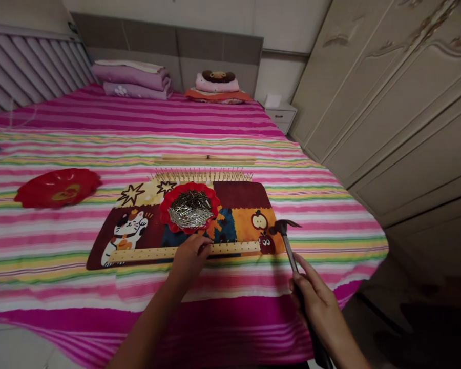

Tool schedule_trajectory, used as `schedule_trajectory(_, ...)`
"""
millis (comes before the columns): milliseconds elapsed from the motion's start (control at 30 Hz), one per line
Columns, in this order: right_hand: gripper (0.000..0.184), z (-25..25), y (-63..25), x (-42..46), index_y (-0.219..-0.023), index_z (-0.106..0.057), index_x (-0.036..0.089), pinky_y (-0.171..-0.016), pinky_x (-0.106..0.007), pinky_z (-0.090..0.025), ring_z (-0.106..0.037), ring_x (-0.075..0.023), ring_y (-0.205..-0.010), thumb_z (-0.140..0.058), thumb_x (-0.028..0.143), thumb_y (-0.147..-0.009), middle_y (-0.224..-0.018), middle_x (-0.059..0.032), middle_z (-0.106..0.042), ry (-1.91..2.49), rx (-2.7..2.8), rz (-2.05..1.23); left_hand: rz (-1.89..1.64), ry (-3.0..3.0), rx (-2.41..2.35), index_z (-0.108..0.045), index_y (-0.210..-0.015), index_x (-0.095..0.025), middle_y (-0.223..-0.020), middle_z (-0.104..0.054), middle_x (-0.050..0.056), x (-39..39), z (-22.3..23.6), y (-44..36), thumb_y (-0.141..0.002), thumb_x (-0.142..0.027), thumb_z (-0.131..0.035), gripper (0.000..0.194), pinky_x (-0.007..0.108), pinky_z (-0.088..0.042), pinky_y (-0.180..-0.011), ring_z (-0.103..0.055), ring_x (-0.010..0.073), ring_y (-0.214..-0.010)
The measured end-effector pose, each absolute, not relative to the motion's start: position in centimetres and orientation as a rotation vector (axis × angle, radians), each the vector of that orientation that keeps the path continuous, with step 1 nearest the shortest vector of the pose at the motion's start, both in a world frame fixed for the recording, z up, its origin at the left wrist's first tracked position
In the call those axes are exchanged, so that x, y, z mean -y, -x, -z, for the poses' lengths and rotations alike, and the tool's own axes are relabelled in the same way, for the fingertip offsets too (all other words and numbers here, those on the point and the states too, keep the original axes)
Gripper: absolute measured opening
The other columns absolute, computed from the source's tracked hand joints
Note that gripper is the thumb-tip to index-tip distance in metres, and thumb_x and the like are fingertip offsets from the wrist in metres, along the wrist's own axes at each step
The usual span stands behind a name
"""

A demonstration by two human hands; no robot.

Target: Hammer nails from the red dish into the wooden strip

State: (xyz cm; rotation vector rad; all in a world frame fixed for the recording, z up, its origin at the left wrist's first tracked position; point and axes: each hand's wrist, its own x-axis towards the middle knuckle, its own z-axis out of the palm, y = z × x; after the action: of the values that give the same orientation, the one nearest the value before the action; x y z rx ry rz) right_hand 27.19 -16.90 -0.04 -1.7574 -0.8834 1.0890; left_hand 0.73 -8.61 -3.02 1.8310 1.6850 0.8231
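Observation:
My right hand (315, 293) is wrapped round the dark handle of a claw hammer (290, 251), its head raised at the right end of a patterned mat. With its fingers pinched together, my left hand (190, 254) is over a pale wooden strip (149, 253) dotted with a row of small marks or holes. Whatever the fingertips hold is too small to make out. Just beyond this hand, a red scalloped dish (170, 223) holds a heap of nails (191, 209), some dark and some silvery. The mat (242, 195) lies under the strip and dish.
Behind the mat lies a wooden strip studded with upright nails (203, 175), then plain wooden strips (207, 159). A red lid or plate (58, 188) rests at left on the striped bedsheet (311, 200). Folded bedding (134, 82) sits by the headboard; wardrobes (399, 107) line the right.

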Motion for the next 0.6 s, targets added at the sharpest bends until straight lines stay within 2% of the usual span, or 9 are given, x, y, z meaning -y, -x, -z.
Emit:
schedule_trajectory(167, 0.068, 3.2, -29.1, 16.6, -0.129, -0.053, 0.012, -0.044, -0.025, -0.038, -0.045, -0.0136, -0.044, -0.053, 0.045, -0.07, -0.051, 0.0047, -0.052, 1.861, 0.908, -1.023, -0.885, -1.869, -1.976, -0.067, -0.086, -0.023, -0.09, -0.067, 0.003, 6.6, 1.2, 1.6, -0.079, -0.028, -0.049, 0.02, 0.028, -0.045, -0.077, -0.06, 0.0185, -0.084)
schedule_trajectory(300, 0.063, 3.8, -29.3, 16.5, -0.125, -0.056, 0.014, -0.047, -0.027, -0.04, -0.047, -0.016, -0.046, -0.051, 0.044, -0.069, -0.051, 0.0045, -0.053, 1.875, 0.929, -0.994, -0.616, -2.01, -2.17, -0.069, -0.087, -0.019, -0.091, -0.066, 0.009, 3.5, 0.4, 2.2, -0.081, -0.026, -0.047, 0.024, 0.032, -0.044, -0.078, -0.059, 0.0236, -0.088)
schedule_trajectory(467, 0.066, 3.7, -29.1, 16.5, -0.125, -0.055, 0.013, -0.053, -0.029, -0.042, -0.05, -0.0182, -0.051, -0.05, 0.046, -0.069, -0.055, 0.0028, -0.056, 1.891, 0.96, -0.971, -0.313, -2.038, -2.231, -0.07, -0.085, -0.018, -0.088, -0.065, 0.011, 1.1, 0.4, 1.4, -0.079, -0.024, -0.047, 0.024, 0.031, -0.043, -0.07, -0.06, 0.0239, -0.084)
schedule_trajectory(600, 0.071, 3.6, -28.8, 16.5, -0.127, -0.053, 0.009, -0.054, -0.029, -0.044, -0.052, -0.0191, -0.053, -0.049, 0.048, -0.068, -0.058, 0.001, -0.059, 1.889, 0.966, -0.975, -0.215, -1.989, -2.257, -0.068, -0.081, -0.019, -0.088, -0.066, 0.01, 0.6, 0.6, 1.3, -0.079, -0.026, -0.048, 0.022, 0.028, -0.041, -0.062, -0.061, 0.0219, -0.078)
